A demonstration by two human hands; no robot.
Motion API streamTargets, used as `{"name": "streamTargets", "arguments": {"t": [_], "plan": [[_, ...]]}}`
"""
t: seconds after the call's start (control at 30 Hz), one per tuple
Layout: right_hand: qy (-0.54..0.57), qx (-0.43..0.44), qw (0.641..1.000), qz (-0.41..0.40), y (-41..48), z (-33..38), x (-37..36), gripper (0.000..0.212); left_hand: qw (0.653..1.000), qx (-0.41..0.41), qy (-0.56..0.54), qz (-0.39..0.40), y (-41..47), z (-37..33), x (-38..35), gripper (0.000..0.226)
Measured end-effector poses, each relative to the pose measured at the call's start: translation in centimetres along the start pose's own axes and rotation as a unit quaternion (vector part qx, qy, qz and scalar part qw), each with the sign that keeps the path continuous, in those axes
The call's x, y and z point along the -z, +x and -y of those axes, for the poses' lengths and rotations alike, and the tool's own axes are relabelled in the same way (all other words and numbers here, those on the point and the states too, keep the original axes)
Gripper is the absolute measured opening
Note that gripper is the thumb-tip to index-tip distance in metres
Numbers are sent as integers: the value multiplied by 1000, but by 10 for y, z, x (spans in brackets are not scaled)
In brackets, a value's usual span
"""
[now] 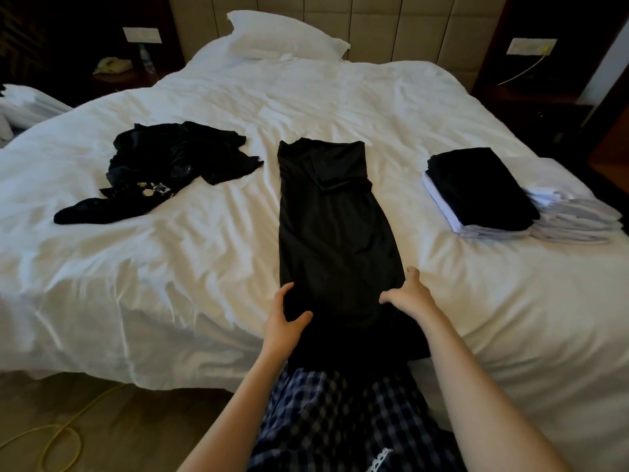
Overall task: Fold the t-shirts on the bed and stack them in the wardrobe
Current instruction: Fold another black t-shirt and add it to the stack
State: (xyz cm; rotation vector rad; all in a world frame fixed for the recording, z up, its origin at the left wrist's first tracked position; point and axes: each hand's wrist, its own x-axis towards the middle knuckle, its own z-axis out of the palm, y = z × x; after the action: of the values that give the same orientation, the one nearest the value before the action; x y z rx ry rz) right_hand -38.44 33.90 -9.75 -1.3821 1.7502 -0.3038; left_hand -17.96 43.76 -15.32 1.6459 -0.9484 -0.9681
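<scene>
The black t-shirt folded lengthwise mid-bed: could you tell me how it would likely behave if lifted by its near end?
Probably floppy: the black t-shirt lies flat and creased, and its near end droops over the edge of the bed. Likely light and thin, since it barely rises above the bed. Its slight sheen suggests the folded sides may slip apart.

You face a padded beige headboard (391, 25) between two dark nightstands (112, 81). A yellow cable (64, 434) loops on the wood floor (143, 420).
</scene>
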Motion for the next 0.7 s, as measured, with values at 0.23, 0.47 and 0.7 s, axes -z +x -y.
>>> {"name": "streamTargets", "arguments": {"t": [0.23,0.47,0.7], "plan": [[143,47,976,155,-11,-15,26,90,984,75,-75,145,-18,-13,13,19],[530,-29,837,131,-5,16,19,19,889,231,-391,58,19,-62,13,30],[697,-114,703,84,7,30,19,41,768,287,-572,8,58,-80,16,45]]}}
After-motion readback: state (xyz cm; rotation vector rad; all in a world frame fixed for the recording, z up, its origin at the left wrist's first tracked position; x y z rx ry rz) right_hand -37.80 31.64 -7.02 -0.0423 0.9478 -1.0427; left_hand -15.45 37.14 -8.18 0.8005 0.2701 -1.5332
